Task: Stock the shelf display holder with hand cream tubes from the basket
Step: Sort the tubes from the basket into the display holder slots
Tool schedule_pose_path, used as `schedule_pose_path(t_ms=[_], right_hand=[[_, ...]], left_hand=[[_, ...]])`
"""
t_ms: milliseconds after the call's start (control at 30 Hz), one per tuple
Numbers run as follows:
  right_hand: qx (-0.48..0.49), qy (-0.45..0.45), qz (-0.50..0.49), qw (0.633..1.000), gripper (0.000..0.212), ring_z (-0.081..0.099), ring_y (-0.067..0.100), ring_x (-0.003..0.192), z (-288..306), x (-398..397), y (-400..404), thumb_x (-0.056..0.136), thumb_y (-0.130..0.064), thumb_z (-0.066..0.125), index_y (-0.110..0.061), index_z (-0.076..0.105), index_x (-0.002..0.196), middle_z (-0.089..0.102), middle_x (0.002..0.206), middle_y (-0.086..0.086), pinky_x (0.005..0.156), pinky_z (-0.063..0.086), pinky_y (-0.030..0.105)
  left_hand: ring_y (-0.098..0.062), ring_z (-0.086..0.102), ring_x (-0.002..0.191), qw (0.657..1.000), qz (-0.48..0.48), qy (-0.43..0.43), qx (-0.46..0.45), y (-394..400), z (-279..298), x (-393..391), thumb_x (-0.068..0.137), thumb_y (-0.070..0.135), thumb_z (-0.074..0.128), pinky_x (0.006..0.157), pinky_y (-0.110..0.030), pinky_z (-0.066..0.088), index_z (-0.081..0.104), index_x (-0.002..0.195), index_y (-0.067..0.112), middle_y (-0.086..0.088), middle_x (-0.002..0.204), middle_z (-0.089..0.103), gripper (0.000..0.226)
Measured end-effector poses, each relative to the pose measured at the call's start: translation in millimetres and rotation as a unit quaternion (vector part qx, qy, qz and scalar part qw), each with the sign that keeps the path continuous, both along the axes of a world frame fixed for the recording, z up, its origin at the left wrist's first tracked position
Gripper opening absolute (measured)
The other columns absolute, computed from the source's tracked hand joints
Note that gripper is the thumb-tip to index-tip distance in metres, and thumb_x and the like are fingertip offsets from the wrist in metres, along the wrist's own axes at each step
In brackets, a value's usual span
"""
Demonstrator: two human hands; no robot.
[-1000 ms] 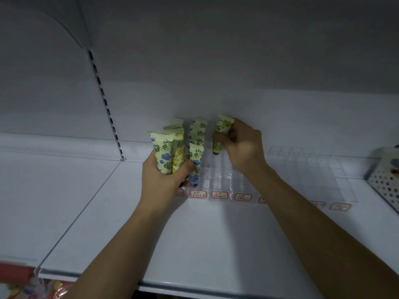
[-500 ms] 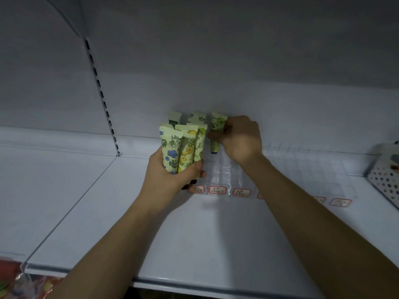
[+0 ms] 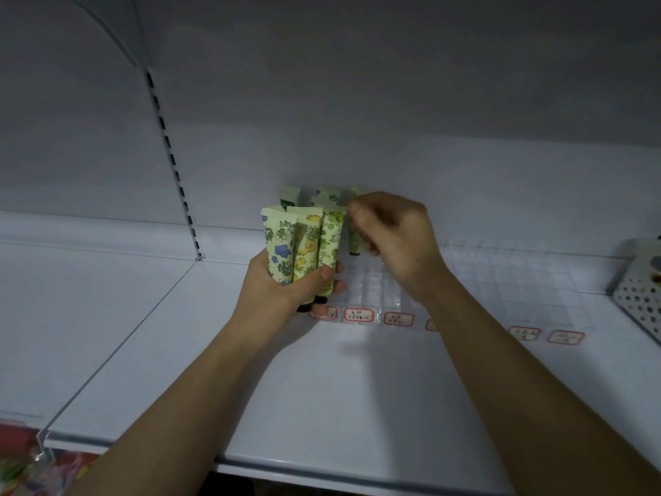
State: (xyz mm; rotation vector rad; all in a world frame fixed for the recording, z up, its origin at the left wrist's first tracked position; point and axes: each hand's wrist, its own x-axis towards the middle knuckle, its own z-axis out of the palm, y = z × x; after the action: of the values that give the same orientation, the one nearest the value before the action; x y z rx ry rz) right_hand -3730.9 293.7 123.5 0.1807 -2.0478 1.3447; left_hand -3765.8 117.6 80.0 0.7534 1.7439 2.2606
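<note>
The shelf (image 3: 322,406) is bare along its near edge, apart from both forearms reaching in over it. Further in, a row of red-bordered labels (image 3: 358,315) is fixed along the front of the clear holder (image 3: 518,281). The left hand (image 3: 282,284) is closed round three tubes (image 3: 304,245), held upright with the caps down and fanned slightly, just at the holder's left front corner. The right hand (image 3: 393,238) is curled, its fingers pinching a fourth tube (image 3: 355,241), which is held upright over a slot near the holder's far left; whether the cap is seated cannot be told. Beyond, two more tubes (image 3: 327,196) are seen standing at the back, against the rear wall. The basket (image 3: 640,298) is set at the far right, well apart from the hands.

The step in hand is judged to be the placing of one tube in its slot. Most slots appear unfilled, so stocking is at an early stage. Next, the pinched tube is to be pressed straight down and released, then another taken from the left hand's bundle.
</note>
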Motion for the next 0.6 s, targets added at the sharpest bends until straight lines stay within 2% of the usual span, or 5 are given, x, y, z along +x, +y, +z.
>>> schedule_pose_path(t_ms=[100, 267, 333, 433, 600], right_hand=[[-0.016, -0.112, 0.143, 0.983, 0.016, 0.07, 0.008, 0.08, -3, 6, -12, 0.091, -0.006, 0.07, -0.021, 0.071, 0.096, 0.074, 0.09, -0.002, 0.071, 0.056, 0.023], [-0.103, 0.022, -0.032, 0.994, 0.011, 0.066, 0.014, 0.066, 1, -2, 9, 0.097, -0.01, 0.064, -0.016, 0.067, 0.089, 0.069, 0.079, 0.001, 0.059, 0.054, 0.029], [-0.059, 0.054, -0.121, 0.989, 0.013, 0.066, 0.02, 0.068, -3, -7, 22, 0.097, -0.018, 0.065, -0.02, 0.065, 0.084, 0.067, 0.075, -0.002, 0.062, 0.055, 0.033], [0.015, 0.039, -0.166, 0.985, 0.009, 0.062, 0.0, 0.067, -14, -11, 24, 0.092, -0.02, 0.072, -0.022, 0.065, 0.086, 0.066, 0.075, -0.015, 0.064, 0.048, 0.013], [0.084, 0.038, -0.175, 0.98, 0.011, 0.064, 0.005, 0.07, -23, -20, 24, 0.085, -0.019, 0.079, -0.016, 0.073, 0.094, 0.067, 0.075, -0.013, 0.066, 0.05, 0.013]], left_hand=[[-0.036, 0.076, 0.085, 1.0, -0.009, 0.009, -0.001, 2, -1, 1, 0.088, -0.005, 0.067, 0.056, -0.036, 0.059, 0.062, 0.116, -0.005, -0.023, 0.1, 0.073, 0.028], [-0.028, 0.077, 0.078, 0.999, 0.042, 0.006, -0.006, 5, -3, 2, 0.088, 0.0, 0.071, 0.054, -0.028, 0.056, 0.064, 0.112, -0.003, -0.018, 0.094, 0.075, 0.025], [-0.025, 0.071, 0.066, 0.997, 0.07, 0.016, -0.019, 5, -5, -1, 0.087, 0.006, 0.074, 0.052, -0.033, 0.056, 0.063, 0.105, -0.002, -0.019, 0.083, 0.07, 0.022], [-0.025, 0.063, 0.06, 0.996, 0.075, 0.026, -0.029, 5, -7, -2, 0.084, 0.022, 0.074, 0.05, -0.036, 0.055, 0.06, 0.099, 0.001, -0.014, 0.071, 0.063, 0.03], [-0.028, 0.066, 0.069, 0.997, 0.063, 0.029, -0.036, 5, -7, -3, 0.077, 0.034, 0.072, 0.054, -0.041, 0.059, 0.062, 0.106, 0.004, -0.018, 0.082, 0.067, 0.042]])
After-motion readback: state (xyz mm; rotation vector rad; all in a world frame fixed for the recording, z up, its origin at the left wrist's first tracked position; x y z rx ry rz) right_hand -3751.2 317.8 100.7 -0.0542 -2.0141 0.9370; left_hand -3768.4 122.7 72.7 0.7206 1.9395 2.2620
